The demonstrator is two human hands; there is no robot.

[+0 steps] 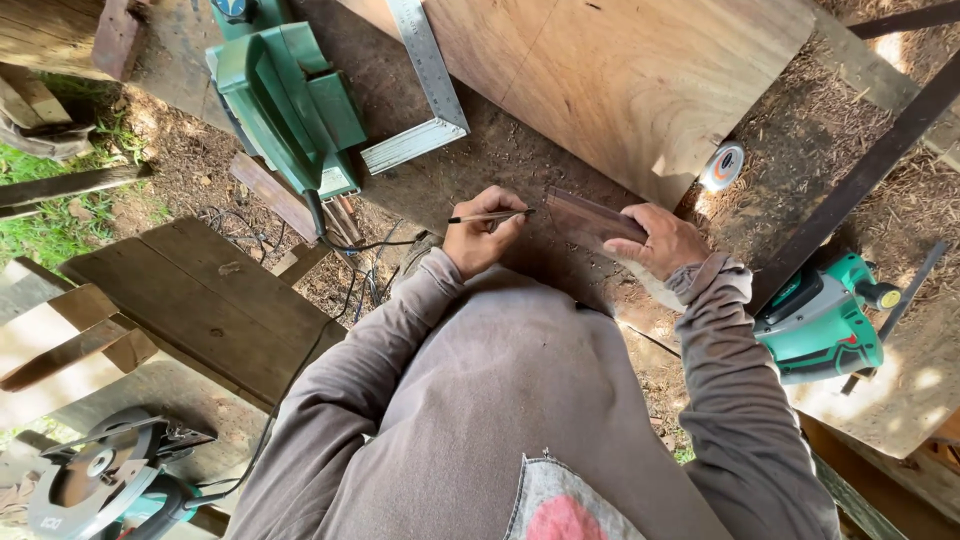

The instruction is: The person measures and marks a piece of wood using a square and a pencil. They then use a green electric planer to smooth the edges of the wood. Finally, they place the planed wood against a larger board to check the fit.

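The left hand [483,238] is clenched around a pencil [490,215], which lies nearly level with its tip pointing right, just at the near end of a dark wood strip [590,218]. The right hand [662,240] lies flat on that strip, fingers spread over its right end, pressing it down on the dusty surface [480,160]. The strip lies slantwise just below the edge of a large pale board [640,70]. A steel square [425,85] lies above the left hand, well apart from it, beside a green planer [290,100] whose cable runs down past the left sleeve. A small round tape measure [722,166] sits near the right hand, at the board's lower corner. A green power tool [820,320] rests beside the right sleeve, and a circular saw [95,485] lies at lower left.
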